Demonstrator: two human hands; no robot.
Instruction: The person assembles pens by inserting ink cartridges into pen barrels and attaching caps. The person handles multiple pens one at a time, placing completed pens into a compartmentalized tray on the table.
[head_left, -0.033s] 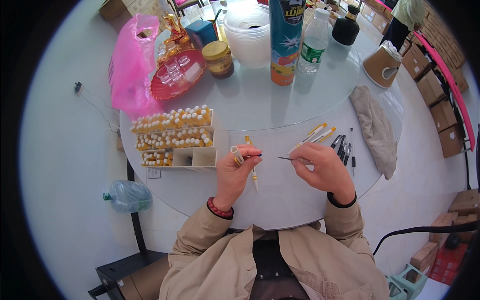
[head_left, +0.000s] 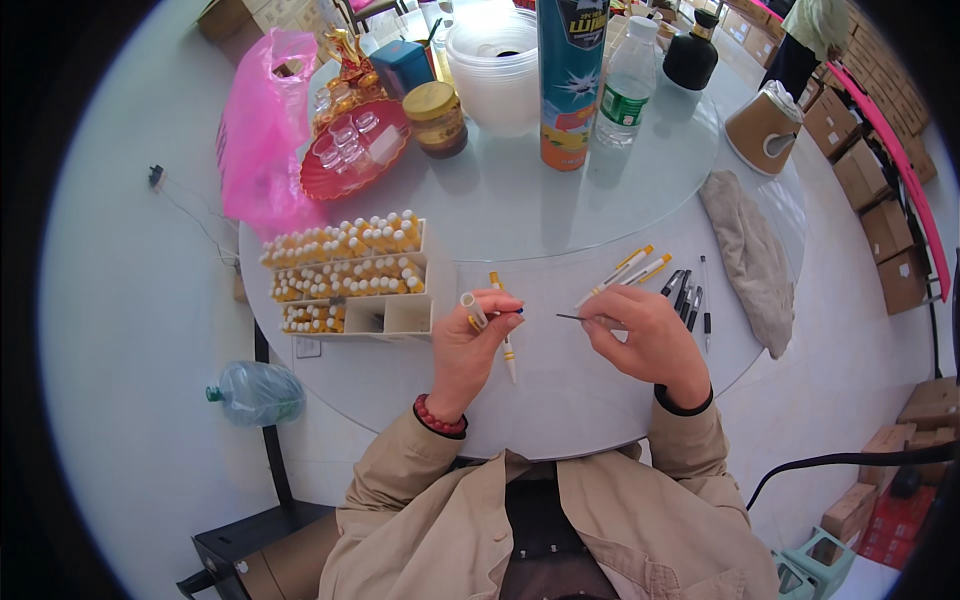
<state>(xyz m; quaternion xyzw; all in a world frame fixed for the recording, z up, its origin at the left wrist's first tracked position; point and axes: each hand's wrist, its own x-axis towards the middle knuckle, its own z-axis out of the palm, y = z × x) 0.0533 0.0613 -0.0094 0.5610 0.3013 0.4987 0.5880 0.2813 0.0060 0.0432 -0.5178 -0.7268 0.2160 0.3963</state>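
Nothing has shifted since before: left hand (head_left: 478, 335) pinches a short white tube (head_left: 472, 307) with yellow band, right hand (head_left: 645, 335) pinches a thin dark refill (head_left: 575, 318), both above the round glass table (head_left: 560, 215).

Bare tabletop (head_left: 560, 400) lies open in the lower middle of the frame, between and below both hands. To the left the white compartment box (head_left: 350, 275) blocks the way; upper middle, a spray can (head_left: 572, 80), water bottle (head_left: 628, 85) and tub (head_left: 495, 65) crowd together, with a grey cloth (head_left: 750, 255) at right.
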